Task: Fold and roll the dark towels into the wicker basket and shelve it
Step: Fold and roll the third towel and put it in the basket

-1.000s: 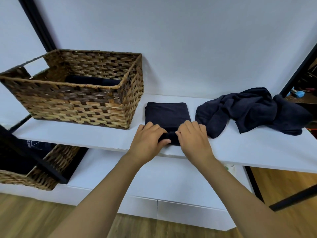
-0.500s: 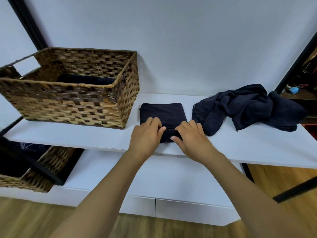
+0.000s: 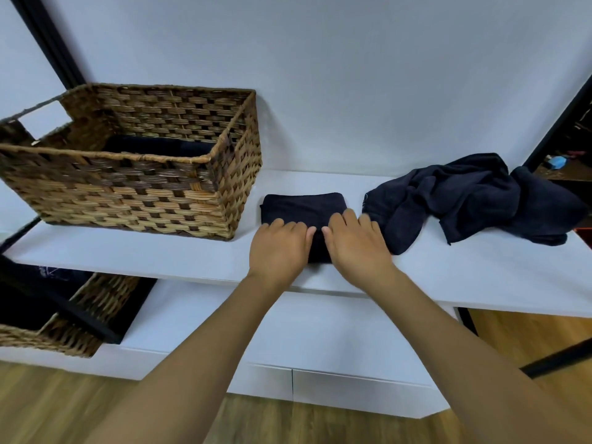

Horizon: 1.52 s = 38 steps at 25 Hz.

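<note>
A folded dark towel (image 3: 302, 206) lies on the white shelf (image 3: 128, 251), just right of the wicker basket (image 3: 134, 200). My left hand (image 3: 278, 248) and my right hand (image 3: 355, 245) sit side by side on its near end, fingers curled over the rolled part. Only the far, flat half of the towel shows beyond my fingers. Inside the basket lies a dark towel (image 3: 153, 147), low against the back wall. A heap of crumpled dark towels (image 3: 474, 200) rests on the shelf to the right, touching my right hand's side.
A second wicker basket (image 3: 64, 328) holding dark cloth sits on the lower shelf at the left. Black frame posts stand at the upper left (image 3: 48, 40) and at the right (image 3: 557, 123). Wooden floor lies below.
Both hands have moved away from me along the folded towel, rolling its near end up; less of the flat towel shows. The view has shifted slightly.
</note>
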Motion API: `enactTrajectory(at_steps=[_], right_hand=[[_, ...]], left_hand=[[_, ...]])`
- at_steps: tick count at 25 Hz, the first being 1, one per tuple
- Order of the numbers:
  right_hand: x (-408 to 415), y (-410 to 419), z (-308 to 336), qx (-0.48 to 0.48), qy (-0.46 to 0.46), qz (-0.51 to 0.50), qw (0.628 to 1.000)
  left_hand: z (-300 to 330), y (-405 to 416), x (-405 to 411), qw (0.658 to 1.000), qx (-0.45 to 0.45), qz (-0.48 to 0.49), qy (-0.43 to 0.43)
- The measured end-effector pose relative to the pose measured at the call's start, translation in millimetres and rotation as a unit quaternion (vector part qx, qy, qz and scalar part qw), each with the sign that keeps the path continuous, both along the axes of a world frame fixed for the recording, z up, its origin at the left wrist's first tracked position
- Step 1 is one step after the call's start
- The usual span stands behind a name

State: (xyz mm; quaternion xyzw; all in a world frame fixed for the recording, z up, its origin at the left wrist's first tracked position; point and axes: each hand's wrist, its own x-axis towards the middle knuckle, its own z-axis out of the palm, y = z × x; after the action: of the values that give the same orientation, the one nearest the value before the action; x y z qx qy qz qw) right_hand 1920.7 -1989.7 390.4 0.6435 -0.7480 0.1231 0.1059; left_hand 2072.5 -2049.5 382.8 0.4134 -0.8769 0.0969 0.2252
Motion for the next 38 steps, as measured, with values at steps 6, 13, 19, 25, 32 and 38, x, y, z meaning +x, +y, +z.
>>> enactTrajectory(at_steps=[6,13,19,25,32,38], right_hand=[[-2,-6,-17,-0.131,0.074,0.011,0.989],[-15,-25,9,0.027,-0.146,0.032,0.988],[-25,-37,23,0.172,-0.261,0.015,0.95],[-1,-6,-10,-0.096,0.022,-0.008,0.995],[-2,-4,-28,-0.168,0.047,-0.018,0.985],[-7,-23,-1,-0.095,-0.083,-0.036,0.991]], left_hand=[[16,-26,-12,0.983,0.183,0.019,0.007],[-12,-9,-3,0.996,0.008,0.015,0.087],[-24,12,12,0.995,-0.061,-0.06,0.046],[-8,-18,-1,0.995,-0.07,-0.065,-0.014],[28,-44,-27,0.978,0.202,0.039,-0.034],[15,-32,-26,0.992,0.115,0.049,-0.002]])
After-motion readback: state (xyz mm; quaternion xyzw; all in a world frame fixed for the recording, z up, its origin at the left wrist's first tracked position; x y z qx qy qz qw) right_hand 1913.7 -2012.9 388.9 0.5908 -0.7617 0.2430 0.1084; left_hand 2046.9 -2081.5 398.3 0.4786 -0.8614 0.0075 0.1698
